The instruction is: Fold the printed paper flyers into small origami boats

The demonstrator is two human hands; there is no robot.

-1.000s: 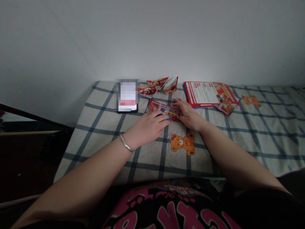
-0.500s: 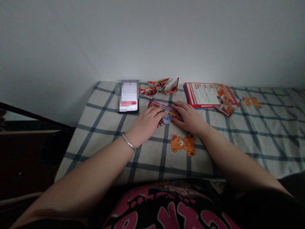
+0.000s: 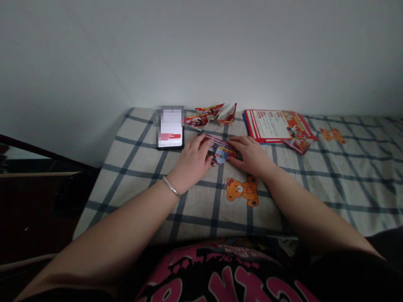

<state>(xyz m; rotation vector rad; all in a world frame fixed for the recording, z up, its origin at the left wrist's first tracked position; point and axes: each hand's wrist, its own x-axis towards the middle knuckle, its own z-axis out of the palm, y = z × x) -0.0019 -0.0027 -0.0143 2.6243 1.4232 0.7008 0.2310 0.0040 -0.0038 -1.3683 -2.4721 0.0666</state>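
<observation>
A colourful printed paper (image 3: 219, 154) with purple, blue and yellow areas lies in front of me on the checked cloth. My left hand (image 3: 192, 158) grips its left side, fingers curled over the top edge and thumb near the lower one. At the right end, my right hand (image 3: 250, 155) holds it between fingers and thumb. My palms and fingers cover both ends of the paper. Just behind it stand folded red-and-white paper pieces (image 3: 227, 114), apart from my hands.
A lit phone (image 3: 171, 128) lies at the back left. At the back right is a stack of printed sheets (image 3: 267, 123), with a small folded paper (image 3: 297, 144) at its front corner. The checked cloth (image 3: 195, 205) covers the surface up to the wall (image 3: 201, 54).
My left fingers have shifted towards the paper's upper left and spread a little, uncovering more of its picture. My right hand has stayed nearly still.
</observation>
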